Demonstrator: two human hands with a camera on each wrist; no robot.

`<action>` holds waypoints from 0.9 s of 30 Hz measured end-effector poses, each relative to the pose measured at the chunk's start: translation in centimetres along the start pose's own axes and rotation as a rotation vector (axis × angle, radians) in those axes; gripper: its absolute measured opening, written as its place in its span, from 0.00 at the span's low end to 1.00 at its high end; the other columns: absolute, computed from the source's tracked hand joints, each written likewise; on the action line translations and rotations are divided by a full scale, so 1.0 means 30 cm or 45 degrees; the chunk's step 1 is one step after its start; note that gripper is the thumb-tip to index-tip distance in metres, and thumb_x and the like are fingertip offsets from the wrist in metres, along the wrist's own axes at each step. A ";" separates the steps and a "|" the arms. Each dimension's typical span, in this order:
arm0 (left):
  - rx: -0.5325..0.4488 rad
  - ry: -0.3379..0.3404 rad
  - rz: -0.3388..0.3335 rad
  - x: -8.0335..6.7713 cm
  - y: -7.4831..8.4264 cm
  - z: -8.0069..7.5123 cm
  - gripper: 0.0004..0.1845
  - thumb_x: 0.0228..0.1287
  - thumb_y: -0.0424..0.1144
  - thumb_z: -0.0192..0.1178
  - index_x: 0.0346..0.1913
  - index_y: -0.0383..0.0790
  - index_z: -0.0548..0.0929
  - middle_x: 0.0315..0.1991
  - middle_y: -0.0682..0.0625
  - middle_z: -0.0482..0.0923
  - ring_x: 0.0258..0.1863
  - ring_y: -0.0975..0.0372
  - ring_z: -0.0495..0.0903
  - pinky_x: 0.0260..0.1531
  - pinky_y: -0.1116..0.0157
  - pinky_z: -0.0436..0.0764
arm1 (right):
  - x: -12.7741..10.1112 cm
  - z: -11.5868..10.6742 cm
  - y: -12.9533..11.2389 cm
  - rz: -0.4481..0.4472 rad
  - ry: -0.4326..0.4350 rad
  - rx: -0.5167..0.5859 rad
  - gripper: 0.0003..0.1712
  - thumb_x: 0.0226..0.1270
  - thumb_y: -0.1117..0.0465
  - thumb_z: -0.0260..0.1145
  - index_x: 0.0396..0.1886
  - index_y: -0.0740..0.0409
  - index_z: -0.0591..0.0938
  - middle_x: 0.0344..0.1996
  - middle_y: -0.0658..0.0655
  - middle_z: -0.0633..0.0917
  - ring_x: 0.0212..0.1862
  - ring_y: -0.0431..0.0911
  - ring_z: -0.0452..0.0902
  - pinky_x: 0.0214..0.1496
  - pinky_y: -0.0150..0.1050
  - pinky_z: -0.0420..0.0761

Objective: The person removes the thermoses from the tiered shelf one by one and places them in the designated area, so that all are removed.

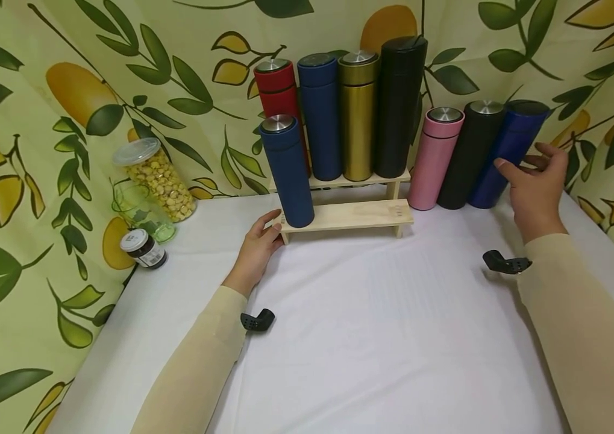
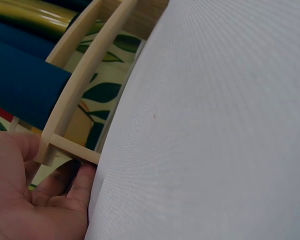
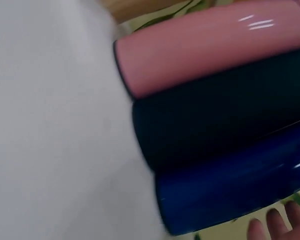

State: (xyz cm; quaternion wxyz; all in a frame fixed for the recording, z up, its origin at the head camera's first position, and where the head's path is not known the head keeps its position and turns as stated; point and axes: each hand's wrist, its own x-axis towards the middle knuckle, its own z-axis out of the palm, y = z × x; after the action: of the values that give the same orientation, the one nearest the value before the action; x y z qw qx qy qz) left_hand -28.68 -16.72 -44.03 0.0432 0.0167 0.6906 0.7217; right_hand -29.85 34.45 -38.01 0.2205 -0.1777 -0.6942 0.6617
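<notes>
Right grip (image 1: pixel 535 181) hangs released, fingers spread, just beside the royal-blue flask (image 1: pixel 508 154) leaning by the black flask (image 1: pixel 469 154) and pink flask (image 1: pixel 435 158) on the worktop (image 1: pixel 372 337). Left hand (image 1: pixel 258 247), fingers relaxed, touches the wooden rack (image 1: pixel 350 217) end below a navy flask (image 1: pixel 287 171). Jars crowd the left corner.

Upright blue flask (image 1: pixel 507 155), wooden rack (image 1: pixel 350 216)
</notes>
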 end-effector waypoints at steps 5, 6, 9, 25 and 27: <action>-0.002 -0.005 0.003 0.001 0.006 0.007 0.25 0.89 0.35 0.52 0.83 0.41 0.69 0.73 0.33 0.70 0.69 0.46 0.76 0.69 0.53 0.77 | -0.041 -0.006 -0.075 -0.137 0.157 0.401 0.38 0.68 0.62 0.82 0.69 0.47 0.70 0.57 0.48 0.70 0.57 0.38 0.69 0.53 0.21 0.73; 0.000 -0.005 0.003 0.001 0.006 0.007 0.25 0.89 0.35 0.52 0.83 0.41 0.69 0.73 0.32 0.70 0.70 0.46 0.76 0.69 0.53 0.77 | -0.050 -0.003 -0.092 -0.177 0.173 0.453 0.37 0.67 0.63 0.82 0.68 0.49 0.71 0.56 0.49 0.71 0.57 0.39 0.69 0.53 0.22 0.73; 0.003 -0.004 0.003 0.001 0.004 0.005 0.25 0.89 0.35 0.52 0.83 0.41 0.69 0.74 0.32 0.69 0.70 0.46 0.76 0.70 0.53 0.77 | -0.081 0.016 -0.141 -0.272 0.173 0.547 0.35 0.67 0.66 0.82 0.67 0.52 0.72 0.57 0.52 0.72 0.56 0.41 0.70 0.55 0.23 0.73; 0.000 -0.013 0.004 0.002 -0.006 -0.002 0.26 0.90 0.36 0.51 0.83 0.41 0.68 0.74 0.32 0.70 0.70 0.46 0.76 0.70 0.54 0.77 | -0.232 0.185 -0.234 -0.618 -0.244 0.621 0.22 0.82 0.61 0.68 0.69 0.57 0.76 0.61 0.64 0.77 0.61 0.55 0.79 0.65 0.47 0.78; -0.001 -0.013 0.006 0.003 -0.006 -0.003 0.26 0.90 0.36 0.51 0.83 0.41 0.68 0.74 0.33 0.70 0.70 0.46 0.76 0.69 0.54 0.77 | -0.253 0.209 -0.236 -0.648 -0.305 0.610 0.21 0.83 0.61 0.67 0.70 0.58 0.76 0.62 0.66 0.77 0.62 0.56 0.79 0.65 0.48 0.78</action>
State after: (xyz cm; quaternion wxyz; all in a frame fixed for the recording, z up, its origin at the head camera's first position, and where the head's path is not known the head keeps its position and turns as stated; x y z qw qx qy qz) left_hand -28.77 -16.80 -44.23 0.0450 0.0219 0.6900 0.7221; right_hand -26.54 24.66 -31.66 0.3305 0.1361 -0.5625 0.7456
